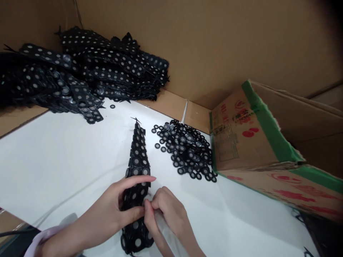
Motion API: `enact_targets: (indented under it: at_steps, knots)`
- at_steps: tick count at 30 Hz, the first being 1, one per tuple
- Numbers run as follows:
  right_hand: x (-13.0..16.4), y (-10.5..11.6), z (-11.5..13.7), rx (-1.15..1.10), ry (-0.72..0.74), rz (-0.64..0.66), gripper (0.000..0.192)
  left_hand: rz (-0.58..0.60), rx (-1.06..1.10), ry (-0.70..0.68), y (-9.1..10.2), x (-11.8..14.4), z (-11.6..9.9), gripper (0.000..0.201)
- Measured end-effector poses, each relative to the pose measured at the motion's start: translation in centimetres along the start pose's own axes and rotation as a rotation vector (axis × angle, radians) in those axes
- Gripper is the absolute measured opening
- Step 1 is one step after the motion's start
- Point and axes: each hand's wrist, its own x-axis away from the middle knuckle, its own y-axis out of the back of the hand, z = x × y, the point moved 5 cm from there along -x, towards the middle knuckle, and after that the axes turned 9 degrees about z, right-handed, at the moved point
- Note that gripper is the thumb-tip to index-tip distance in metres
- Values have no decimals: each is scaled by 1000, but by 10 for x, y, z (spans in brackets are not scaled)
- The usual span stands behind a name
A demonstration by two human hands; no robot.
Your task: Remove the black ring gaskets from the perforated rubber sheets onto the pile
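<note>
Gripping black dotted strip [134, 195] with left hand [114, 203]; right hand [171, 208] closed around pale tool [167, 230].

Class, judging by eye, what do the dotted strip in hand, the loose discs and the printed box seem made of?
Dotted strip: perhaps rubber or plastic; dull black, moulded-looking rims.
Loose discs: possibly likewise; black rims, some glossy glints.
Printed box: almost surely cardboard; matte brown faces, ragged edge.

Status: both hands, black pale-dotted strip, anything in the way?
Left hand holding black pale-dotted strip. Right hand at strip's right edge, pinching pale translucent tube. Pile of loose black rings right of strip, apart, seemingly not blocking.
</note>
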Motion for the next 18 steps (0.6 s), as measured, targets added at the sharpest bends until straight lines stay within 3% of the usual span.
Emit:
enact_targets:
  at_steps: [7,12,18]
  knots:
    - [4,7,-5,-18,-111,-161,23,-177,120,-65,7,-4,4,35]
    - [7,6,-1,-74,-198,-231,20,-111,262,-70,-7,3,9,68]
    - [10,6,2,-253,-378,-228,20,-206,47,49,-4,17,9,47]
